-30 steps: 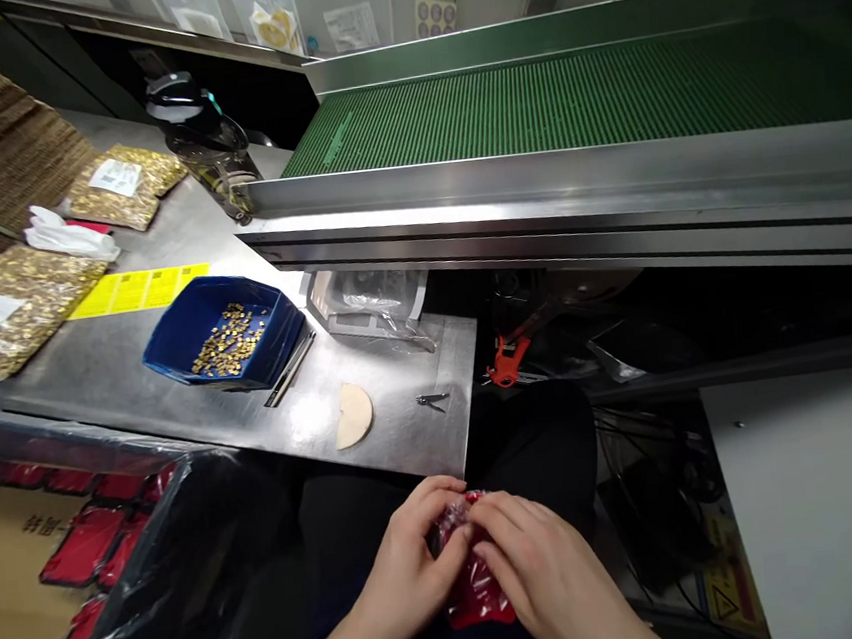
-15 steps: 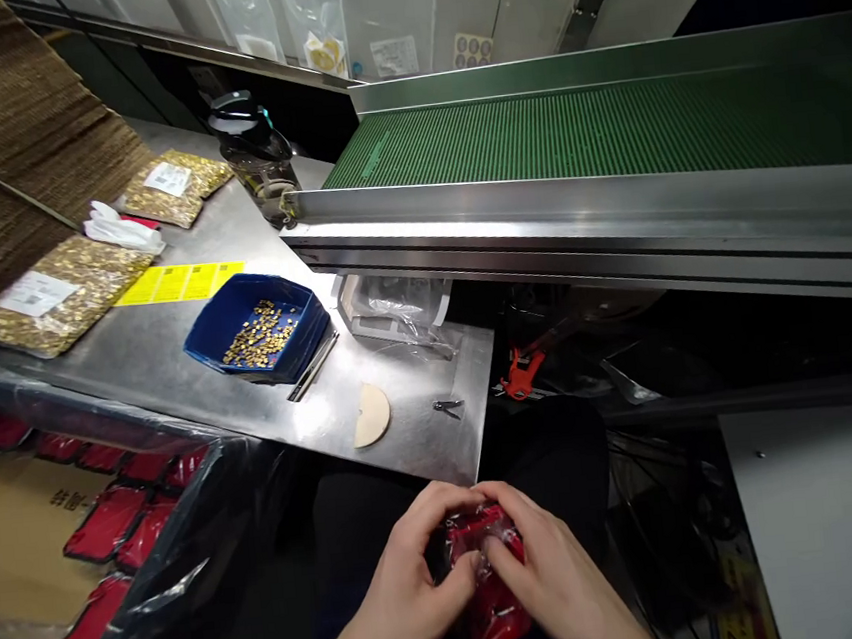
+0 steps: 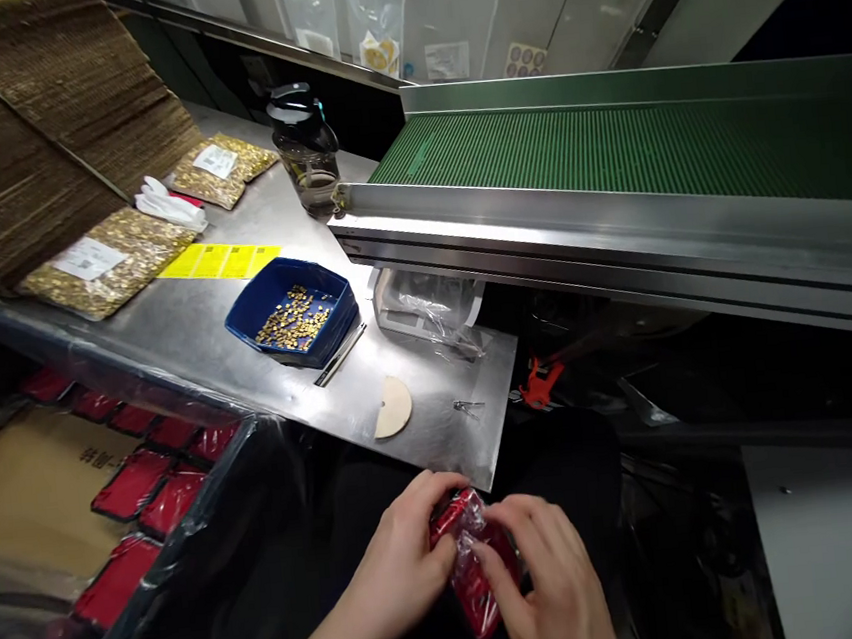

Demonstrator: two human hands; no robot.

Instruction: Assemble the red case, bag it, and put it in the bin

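Between my hands, over my lap, is a red item in a clear plastic bag (image 3: 477, 596); its exact kind is hidden by fingers and glare. My left hand (image 3: 409, 542) grips its left upper side, thumb on the front and fingers curled over the top. On the other side my right hand (image 3: 544, 564) pinches the plastic film with thumb and forefinger. Just beyond, on the metal table (image 3: 439, 449), lie a half-round tan disc (image 3: 393, 407) and a small pair of thread snips or tweezers (image 3: 469, 409).
A blue bin (image 3: 245, 322) holds small gold pieces, with a metal pen-like tool (image 3: 340, 355) beside it. A green conveyor (image 3: 567, 150) crosses the back right. At left, a plastic-lined carton (image 3: 42, 487) contains several red packages. A water bottle (image 3: 309, 160) stands near the conveyor end.
The view has swung left, so the table items appear farther right. My right hand has drawn slightly away from my left, and the bagged red item shows more between them.
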